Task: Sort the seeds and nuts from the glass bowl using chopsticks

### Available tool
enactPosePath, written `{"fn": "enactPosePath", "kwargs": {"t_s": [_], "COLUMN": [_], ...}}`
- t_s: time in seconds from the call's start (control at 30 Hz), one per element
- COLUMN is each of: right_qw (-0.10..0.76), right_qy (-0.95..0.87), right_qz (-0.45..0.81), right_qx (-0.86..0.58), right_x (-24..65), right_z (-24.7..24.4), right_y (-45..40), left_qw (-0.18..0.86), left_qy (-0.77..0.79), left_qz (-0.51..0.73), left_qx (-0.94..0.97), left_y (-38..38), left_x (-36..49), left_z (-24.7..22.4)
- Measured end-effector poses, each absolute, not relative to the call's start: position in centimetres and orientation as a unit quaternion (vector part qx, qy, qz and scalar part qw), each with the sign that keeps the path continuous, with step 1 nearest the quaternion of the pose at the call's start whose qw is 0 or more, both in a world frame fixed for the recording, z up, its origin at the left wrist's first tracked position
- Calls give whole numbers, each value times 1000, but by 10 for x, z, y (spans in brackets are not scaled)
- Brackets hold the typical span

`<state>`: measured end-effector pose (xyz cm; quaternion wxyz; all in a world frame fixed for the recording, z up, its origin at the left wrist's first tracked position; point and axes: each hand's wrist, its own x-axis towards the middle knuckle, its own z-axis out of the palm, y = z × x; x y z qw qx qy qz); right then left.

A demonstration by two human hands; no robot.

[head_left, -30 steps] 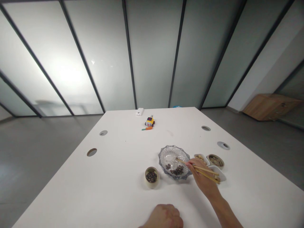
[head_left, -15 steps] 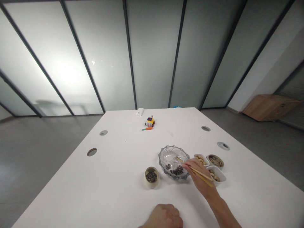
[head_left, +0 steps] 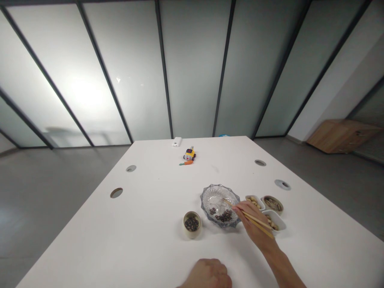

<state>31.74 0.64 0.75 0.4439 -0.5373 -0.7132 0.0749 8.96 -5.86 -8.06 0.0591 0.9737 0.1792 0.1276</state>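
Observation:
My right hand [head_left: 249, 218] grips a pair of wooden chopsticks [head_left: 257, 221], their tips reaching over the clear glass bowl [head_left: 205, 209]. Dark brown seeds or beans [head_left: 225, 216] lie along the bowl's near side, and no piece can be made out between the tips. Left of the bowl stands a small cream cup [head_left: 192, 234] with more dark pieces [head_left: 191, 224] inside. At the table's near edge my left hand [head_left: 210, 274] rests with its fingers curled in; whether anything is inside them is hidden.
Beyond my right hand are two white dishes [head_left: 280, 227] of pale nuts and a round dish [head_left: 281, 207] of thin, light pieces. A yellow toy car [head_left: 189, 153], an orange toy carrot [head_left: 188, 163] and a white box [head_left: 177, 141] lie farther back on the white table [head_left: 144, 224].
My right hand and the chopsticks have shifted very slightly right and down. The left hand and the dishes look the same.

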Motion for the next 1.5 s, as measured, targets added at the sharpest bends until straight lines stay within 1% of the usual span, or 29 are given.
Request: {"fn": "enactPosePath", "kwargs": {"t_s": [0.2, 0.37, 0.6, 0.7, 0.93, 1.1, 1.33, 1.5], "right_qw": [440, 432, 417, 423, 459, 472, 468, 459], "right_qy": [-727, -751, -756, -750, -725, -717, -733, -733], "right_qz": [69, 73, 76, 75, 16, -27, 51, 66], "right_qx": [-522, -495, -498, -503, -513, -512, -491, -497], "right_x": [316, 310, 311, 311, 313, 315, 308, 307], "right_z": [8, 11, 10, 11, 20, 19, 7, 7], "right_y": [6, 5, 5, 4, 5, 7, 10, 9], "left_qw": [78, 68, 63, 69, 83, 54, 58, 58], "left_qy": [173, 172, 173, 172, 171, 172, 174, 172], "left_qz": [123, 131, 139, 135, 125, 127, 119, 123], "left_qx": [974, 974, 973, 973, 974, 975, 976, 976], "left_y": [-56, -56, -57, -57, -56, -57, -56, -57], "left_x": [90, 91, 91, 90, 90, 91, 92, 91], "left_z": [-86, -89, -93, -91, -91, -94, -93, -87]}}
